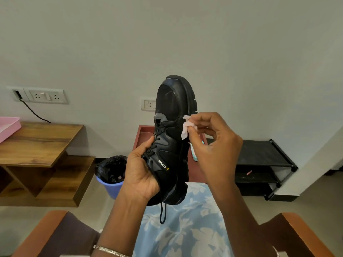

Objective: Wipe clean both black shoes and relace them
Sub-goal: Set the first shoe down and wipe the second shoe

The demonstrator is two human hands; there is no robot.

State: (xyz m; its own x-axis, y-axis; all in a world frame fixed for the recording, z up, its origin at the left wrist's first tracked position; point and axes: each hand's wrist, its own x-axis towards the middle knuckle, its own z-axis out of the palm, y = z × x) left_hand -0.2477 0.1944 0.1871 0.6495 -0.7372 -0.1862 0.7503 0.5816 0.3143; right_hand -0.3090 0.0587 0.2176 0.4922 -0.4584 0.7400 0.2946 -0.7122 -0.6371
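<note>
Your left hand [141, 175] grips the laced black shoe [172, 141], your right hand [213, 145] pinches a tissue [187, 127] against it; wiping underway, relacing likely ahead

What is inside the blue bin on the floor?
A black bag lines the bin; a small pale scrap seems to lie in it. The bag's folds hide the bottom.

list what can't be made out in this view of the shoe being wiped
Second shoe: nowhere in the head view.
Black shoe: sole and far side face away from the camera; the left hand covers its opening.
Wipe: mostly tucked in the right hand, so how dirty it is cannot be judged.
Red tray: contents hidden behind shoe and right hand.
Pink tray: cut off by the left edge.
</note>
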